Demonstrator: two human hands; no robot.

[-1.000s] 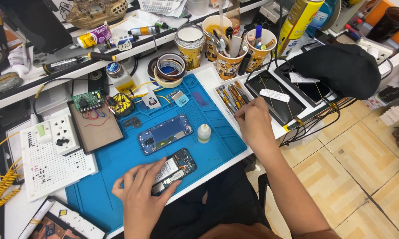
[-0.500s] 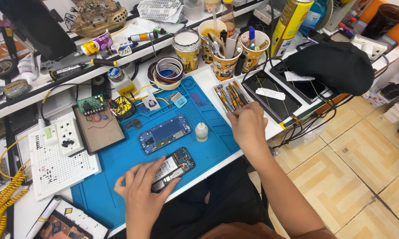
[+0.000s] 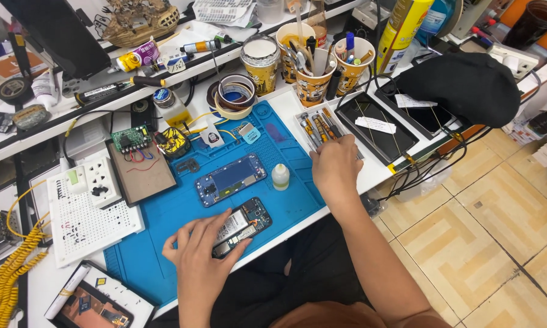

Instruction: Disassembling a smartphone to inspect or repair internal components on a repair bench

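View from above of a repair bench point(image 3: 370, 176). A blue work mat point(image 3: 164, 212) covers its middle; a black cap point(image 3: 468, 85) lies at the far right over two dark screen panels point(image 3: 377, 127), partly hiding one. On the mat lie a blue phone frame point(image 3: 231, 179) and, nearer the front edge, an opened phone point(image 3: 243, 223) with its inner parts exposed. The left hand point(image 3: 200, 261) rests flat on the near end of the opened phone, fingers spread and pressing it to the mat, not clenched. The right hand point(image 3: 334, 170) reaches into a tray of screwdrivers point(image 3: 319, 124) at the mat's right edge; its fingertips cover the tools, so it cannot be told whether it grips one. A small white bottle point(image 3: 280, 177) stands upright between the phone frame and the right hand. Behind the mat stand paper cups of tools point(image 3: 313, 85), rolls of tape point(image 3: 234, 94) and a small green circuit board point(image 3: 131, 138). A white perforated board point(image 3: 85, 218) lies left of the mat. The bench's left edge is cut off.
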